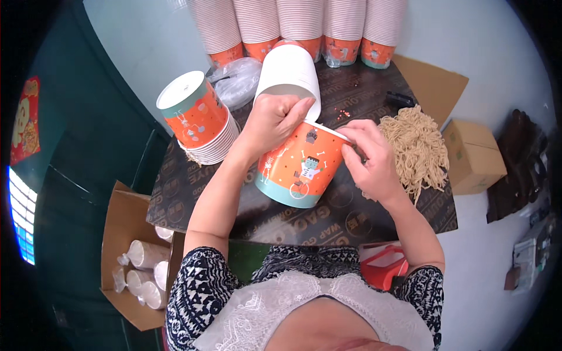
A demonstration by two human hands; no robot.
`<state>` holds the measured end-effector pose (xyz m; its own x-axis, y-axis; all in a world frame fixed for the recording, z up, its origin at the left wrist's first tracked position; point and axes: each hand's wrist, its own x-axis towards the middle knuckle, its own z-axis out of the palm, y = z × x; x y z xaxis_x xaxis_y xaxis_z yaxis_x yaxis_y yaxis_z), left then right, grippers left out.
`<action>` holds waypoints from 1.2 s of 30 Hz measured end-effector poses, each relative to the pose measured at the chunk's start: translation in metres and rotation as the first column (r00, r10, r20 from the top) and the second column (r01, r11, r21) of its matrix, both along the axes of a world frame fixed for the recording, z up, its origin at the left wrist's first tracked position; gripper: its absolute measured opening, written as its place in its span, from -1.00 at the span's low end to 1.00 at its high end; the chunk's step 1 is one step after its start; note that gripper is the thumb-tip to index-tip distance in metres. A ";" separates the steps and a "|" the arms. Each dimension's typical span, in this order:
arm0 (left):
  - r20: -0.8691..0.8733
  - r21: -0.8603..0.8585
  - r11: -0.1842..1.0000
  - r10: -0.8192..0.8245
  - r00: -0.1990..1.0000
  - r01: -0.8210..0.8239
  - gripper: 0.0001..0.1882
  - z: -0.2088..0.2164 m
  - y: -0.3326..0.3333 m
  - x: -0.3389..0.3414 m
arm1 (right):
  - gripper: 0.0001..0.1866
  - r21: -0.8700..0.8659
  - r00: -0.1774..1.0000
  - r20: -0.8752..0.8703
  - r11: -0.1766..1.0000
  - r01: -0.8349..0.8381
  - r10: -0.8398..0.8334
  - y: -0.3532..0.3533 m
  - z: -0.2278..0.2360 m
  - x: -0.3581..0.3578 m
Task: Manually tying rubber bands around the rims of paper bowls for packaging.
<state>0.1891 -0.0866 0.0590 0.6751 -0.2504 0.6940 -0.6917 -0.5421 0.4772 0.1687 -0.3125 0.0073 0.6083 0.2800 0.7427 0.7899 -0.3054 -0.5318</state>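
Far out to the left of both hands, below the worktop's (175, 205) edge, an open cardboard box (120, 245) holds sleeves of white cups lying on their sides; nearer, just up and left of the left hand (272, 120), a short nested stack of orange printed cups (199, 120) lies tilted with its white base turned toward the camera. The left hand is closed over the upper rim of the orange printed paper bucket (301, 167), fingers curled across the top where a white inner cup (290, 73) rises out of it. The bucket sits between the two hands, its long axis leaning from the pale blue base near the person's body up and away to the right, so the mouth points toward the rows of stacked cups (301, 26) at the far side. The right hand (369, 161) touches the rim on the bucket's right side, thumb and fingertips pinched there; whether it holds anything small I cannot tell. Both hands are equally close to the bucket. Just right of the right hand lies a heap of tan cord handles (418, 146), and beyond that a small cardboard carton (471, 155)
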 end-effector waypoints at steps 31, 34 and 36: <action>0.344 0.107 0.932 0.291 0.893 -0.345 -0.60 -0.014 -0.030 0.007 | -0.79 -0.223 0.967 -0.254 0.972 -0.068 0.009 0.016 0.036 0.038; 0.356 0.127 0.924 0.296 0.886 -0.359 -0.61 -0.013 -0.030 0.003 | -0.79 -0.241 0.969 -0.246 0.969 -0.058 -0.004 0.016 0.036 0.037; 0.358 0.123 0.921 0.306 0.882 -0.369 -0.62 -0.015 -0.031 0.002 | -0.79 -0.237 0.980 -0.200 0.970 -0.052 0.004 0.020 0.035 0.036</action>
<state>0.1909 -0.1173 0.0443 0.4858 -0.1913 0.8529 -0.5491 -0.8260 0.1275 0.2050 -0.2927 0.0418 0.7248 0.4538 0.5184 0.6872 -0.4222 -0.5912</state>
